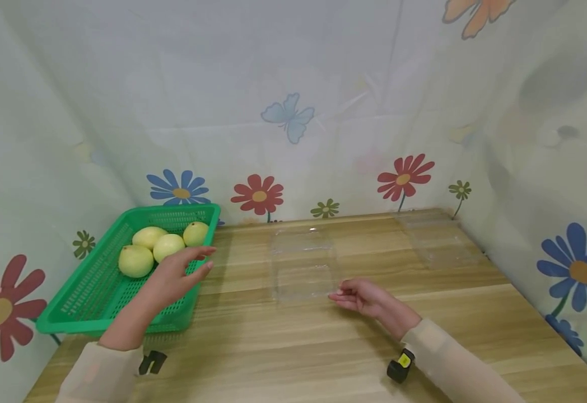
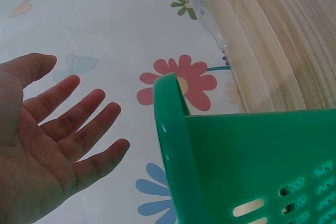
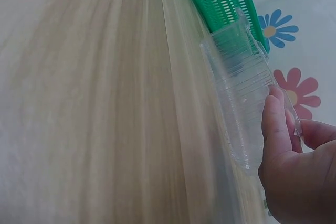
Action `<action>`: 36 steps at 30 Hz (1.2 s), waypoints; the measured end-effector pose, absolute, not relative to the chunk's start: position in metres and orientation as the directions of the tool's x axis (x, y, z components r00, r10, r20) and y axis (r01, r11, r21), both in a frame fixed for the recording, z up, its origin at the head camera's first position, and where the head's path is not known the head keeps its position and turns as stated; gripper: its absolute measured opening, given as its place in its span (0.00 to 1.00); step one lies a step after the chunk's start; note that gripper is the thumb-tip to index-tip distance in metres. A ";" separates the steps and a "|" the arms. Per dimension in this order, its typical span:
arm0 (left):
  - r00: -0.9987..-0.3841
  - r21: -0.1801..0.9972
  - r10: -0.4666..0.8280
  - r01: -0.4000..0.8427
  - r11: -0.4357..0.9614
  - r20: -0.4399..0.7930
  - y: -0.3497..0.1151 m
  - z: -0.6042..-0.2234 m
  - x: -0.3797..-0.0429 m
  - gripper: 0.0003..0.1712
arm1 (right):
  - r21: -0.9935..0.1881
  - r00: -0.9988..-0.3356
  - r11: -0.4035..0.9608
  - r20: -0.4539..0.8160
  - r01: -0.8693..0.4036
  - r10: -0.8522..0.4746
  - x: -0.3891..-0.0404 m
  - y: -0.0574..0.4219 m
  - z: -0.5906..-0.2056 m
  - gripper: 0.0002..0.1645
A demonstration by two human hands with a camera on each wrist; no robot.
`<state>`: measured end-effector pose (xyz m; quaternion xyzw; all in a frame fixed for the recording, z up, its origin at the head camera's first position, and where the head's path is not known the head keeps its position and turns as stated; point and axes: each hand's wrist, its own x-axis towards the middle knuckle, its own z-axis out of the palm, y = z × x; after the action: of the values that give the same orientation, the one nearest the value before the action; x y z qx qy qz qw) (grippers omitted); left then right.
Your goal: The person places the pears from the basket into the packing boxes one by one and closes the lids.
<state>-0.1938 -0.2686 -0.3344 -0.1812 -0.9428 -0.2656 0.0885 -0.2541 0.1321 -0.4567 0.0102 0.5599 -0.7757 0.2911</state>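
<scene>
A clear plastic container point(image 1: 304, 268) is near the middle of the wooden table in the head view. My right hand point(image 1: 366, 299) pinches its near right edge between thumb and fingers; the right wrist view shows the same clear container point(image 3: 241, 93) with the fingers on its rim. My left hand point(image 1: 175, 277) is over the right side of a green plastic basket point(image 1: 74, 326), fingers spread and holding nothing. Inside the basket lie several pale yellow-green round fruits point(image 1: 136, 261), which look like pears or guavas. In the left wrist view the hand point(image 2: 58, 135) is apart from the basket rim.
Another clear plastic piece point(image 1: 439, 240) lies at the table's back right. A flower-printed sheet point(image 1: 293, 162) hangs behind and to both sides of the wooden table point(image 1: 283, 352). Black straps or mounts point(image 1: 400, 366) sit by the wrists.
</scene>
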 end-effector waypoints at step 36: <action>-0.956 0.502 0.251 0.294 0.813 0.153 -0.279 -0.301 -0.192 0.36 | -0.859 -0.816 -0.189 -0.349 0.475 -0.461 -0.251 0.120 -0.455 0.09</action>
<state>-0.1922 -0.2792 -0.3013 -0.1434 -0.9513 -0.2701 0.0397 -0.2511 0.1205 -0.4553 0.0061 0.5598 -0.7710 0.3036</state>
